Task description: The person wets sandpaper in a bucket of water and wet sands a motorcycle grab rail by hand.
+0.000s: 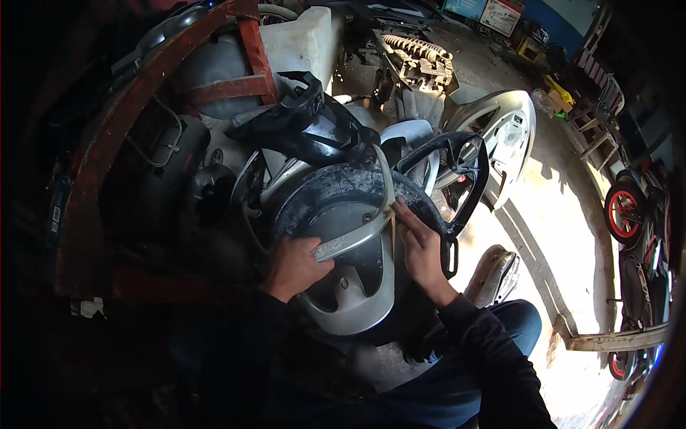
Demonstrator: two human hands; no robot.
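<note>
A silver, sharply bent motorcycle trim piece [357,239] with raised lettering is held over a round black tub [289,207]. My left hand [296,266] is closed around its lettered lower-left end. At the bend, my right hand [420,247] presses its fingers together on the piece; a small tan edge shows by the fingertips, too little to name. The other arm of the trim rises toward the tub's far rim. Below it, a second silver part [350,314] with a round hole leans at the tub's near side.
A glossy black fairing [314,129] rests behind the tub, and a black frame-like part [475,171] stands at its right. Farther right lies a large silver panel [514,129]. A red metal frame [107,157] rises on the left. Motorcycles with a red-rimmed wheel [624,216] stand far right.
</note>
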